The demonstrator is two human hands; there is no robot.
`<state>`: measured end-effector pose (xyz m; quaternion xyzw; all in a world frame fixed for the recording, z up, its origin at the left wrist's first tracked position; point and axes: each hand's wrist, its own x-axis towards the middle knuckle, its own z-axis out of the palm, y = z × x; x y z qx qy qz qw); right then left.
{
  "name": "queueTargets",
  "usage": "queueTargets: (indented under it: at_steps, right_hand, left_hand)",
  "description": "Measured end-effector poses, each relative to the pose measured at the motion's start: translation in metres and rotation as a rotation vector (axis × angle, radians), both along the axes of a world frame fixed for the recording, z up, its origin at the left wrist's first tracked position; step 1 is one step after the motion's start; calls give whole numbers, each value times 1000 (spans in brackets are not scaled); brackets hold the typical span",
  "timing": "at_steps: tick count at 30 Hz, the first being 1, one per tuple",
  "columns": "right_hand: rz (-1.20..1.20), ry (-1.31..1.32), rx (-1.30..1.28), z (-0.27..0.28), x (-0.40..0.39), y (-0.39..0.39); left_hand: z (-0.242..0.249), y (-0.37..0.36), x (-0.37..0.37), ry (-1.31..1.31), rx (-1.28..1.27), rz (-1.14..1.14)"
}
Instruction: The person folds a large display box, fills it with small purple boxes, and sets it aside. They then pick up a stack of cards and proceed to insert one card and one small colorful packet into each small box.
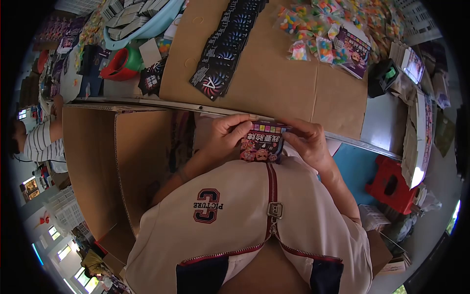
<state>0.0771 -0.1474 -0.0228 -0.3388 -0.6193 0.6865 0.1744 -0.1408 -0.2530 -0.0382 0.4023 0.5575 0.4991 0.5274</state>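
Note:
A small dark printed card box (pixel 263 142), with a row of coloured squares and large white characters, is held upright close to my chest. My left hand (pixel 230 133) pinches its upper left corner between thumb and fingers. At the upper right corner, my right hand (pixel 307 139) grips it with thumb and index finger. Just beyond the hands runs the table edge. A long overlapping row of black cards (pixel 223 63) lies on the brown cardboard table cover (pixel 274 73), ahead of my left hand.
Several small bags of colourful candy-like pieces (pixel 306 32) lie at the back right, beside another printed box (pixel 353 51). A large open carton (pixel 93 166) stands on my left. Further back are a green-and-red tape roll (pixel 122 63) and a blue basin (pixel 142 34). A red stool (pixel 391 183) is at right.

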Motion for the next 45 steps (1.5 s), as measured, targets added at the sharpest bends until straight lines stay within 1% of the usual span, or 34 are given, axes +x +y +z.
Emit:
queueTargets:
  at_steps: [1, 2, 3, 4, 6, 7, 8, 10, 11, 13, 14, 15, 17, 18, 19, 20, 21, 23, 24, 25, 27, 28, 29, 30, 31, 35, 36, 37, 38, 40, 41, 43, 44, 45]
  right_hand:
    - [5, 2, 10, 0, 0, 1]
    - [-16, 2, 270, 0, -2, 1]
    - [-37, 7, 533, 1, -5, 3]
    - [-33, 16, 546, 4, -11, 5]
    - [192, -106, 1103, 9, -23, 5]
    - [208, -67, 1134, -1, -26, 9]
    - [209, -67, 1143, 1, -27, 15]
    - [245, -73, 1066, 10, -33, 27]
    - [248, -63, 1075, 13, -34, 34]
    - [154, 13, 859, 17, -36, 46]
    - [169, -67, 785, 22, -39, 47]
    - [175, -58, 787, 21, -44, 46]
    - [223, -170, 755, 17, -54, 41]
    - [228, -167, 755, 18, -61, 36]
    - [232, -241, 721, 22, -69, 29]
    - [232, -316, 689, 24, -75, 23]
    - [223, -325, 694, 26, -80, 17]
    - [337, -309, 774, 29, -82, 11]
    - [364, -260, 728, 31, -79, 16]
    - [359, -270, 731, 31, -75, 28]
    - [320, -79, 627, 24, -66, 68]
    - [171, -238, 951, 11, -65, 91]
    - [6, -398, 1265, -2, -66, 112]
    - [-37, -509, 1430, -7, -68, 129]
    - [-82, -620, 1597, -10, -69, 142]
    - [26, -571, 1587, -9, -67, 156]
    - [82, -520, 1514, 4, -67, 152]
    - [137, -470, 1437, 11, -67, 146]
    - [140, -466, 1435, 9, -70, 136]
    - [88, -259, 879, 5, -83, 112]
    - [92, -259, 878, -2, -88, 105]
    - [135, -164, 854, -17, -98, 92]
    - [139, -162, 854, -16, -102, 86]
    - [132, -198, 745, -15, -105, 79]
  left_hand:
    - [-7, 2, -2, -70, 38, 100]
    - [-14, 4, -4, -140, 78, 202]
    - [-23, 10, -11, -47, 94, 270]
    - [-30, 17, -12, -41, 107, 275]
    - [-37, 30, -7, -474, -8, 456]
    - [-30, 36, -4, -457, -95, 489]
    - [-37, 38, -6, -460, -86, 488]
    - [-43, 43, -14, -459, -147, 402]
    - [-44, 39, -17, -453, -137, 409]
    - [-6, 26, -13, -32, -136, 396]
    - [-14, 16, -14, 163, 30, 340]
    - [-15, 14, -9, 168, 32, 348]
    - [-19, 22, 13, 560, 411, 406]
    - [-43, 23, 22, 494, 424, 370]
    - [-44, 26, 23, 494, 423, 371]
    - [-44, 30, 23, 639, 458, 469]
    - [-41, 36, 24, 778, 497, 564]
    - [-34, 35, 16, 733, 477, 522]
    - [-31, 32, 16, 702, 440, 486]
    - [-36, 32, 19, 540, 490, 542]
    - [-42, 28, 6, 577, 549, 539]
    - [-43, 24, -4, 622, 600, 542]
    - [-47, 23, -13, 603, 661, 550]
    - [-46, 21, -22, 609, 657, 549]
    - [-44, 19, -31, 642, 659, 609]
    - [-41, 10, -63, 697, 603, 761]
    - [-41, 8, -70, 702, 578, 819]
    - [-44, 5, -77, 730, 586, 817]
    - [-46, 4, -80, 733, 582, 818]
    - [-43, 4, -84, 637, 599, 795]
    - [-39, 6, -86, 638, 596, 798]
    - [-22, 13, -92, 313, 277, 858]
    - [-13, 17, -97, 230, 231, 849]
    - [-13, 16, -98, 230, 231, 853]
